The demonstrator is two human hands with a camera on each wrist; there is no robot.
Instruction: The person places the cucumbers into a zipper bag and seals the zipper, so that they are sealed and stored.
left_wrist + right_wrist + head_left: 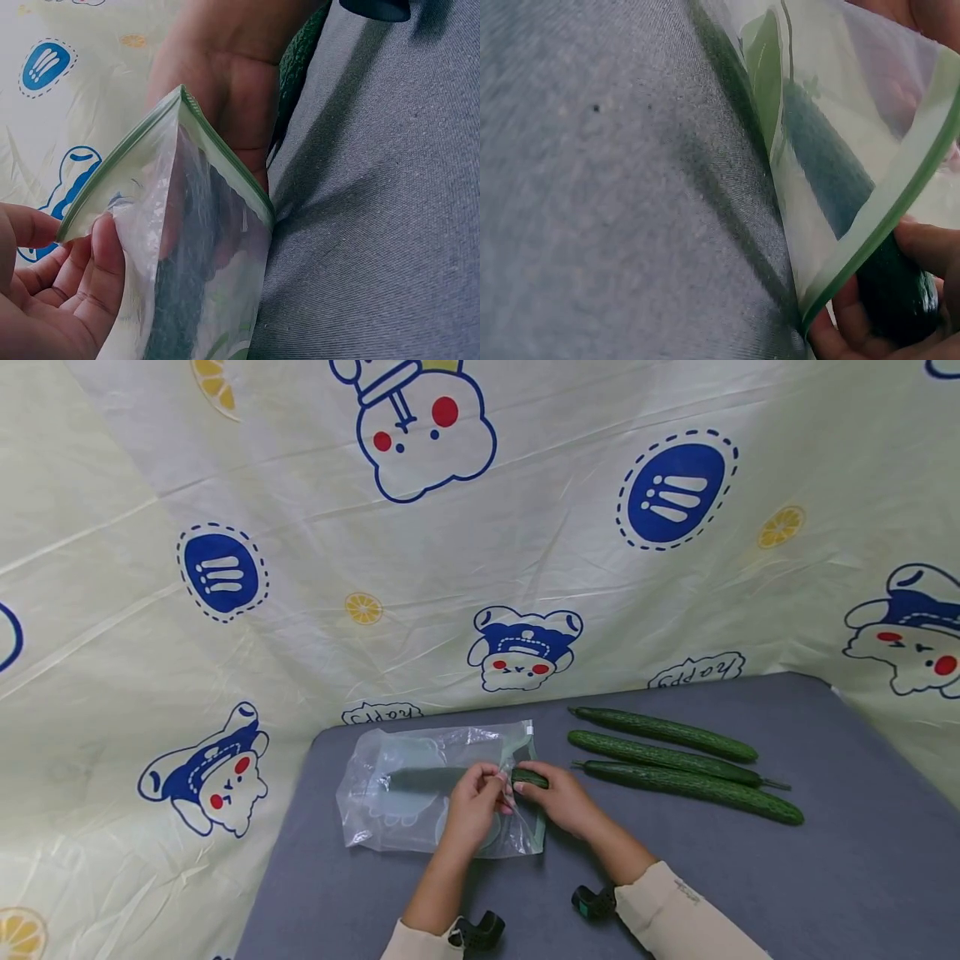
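A clear zip bag (367, 814) with a green zip edge lies on the table, its mouth toward the right. One cucumber (900, 292) is mostly inside it, with its near end sticking out of the mouth. My right hand (558, 797) grips that end at the opening. Thumb and fingers of my left hand (474, 802) pinch the bag's edge and hold the mouth apart, as the left wrist view shows. Through the plastic the far part of the cucumber looks blurred.
To the right lie three more cucumbers (663, 732), side by side on the grey table (847, 877). A patterned sheet (585, 527) hangs behind the table's far edge. Dark wrist devices (483, 932) sit at both cuffs.
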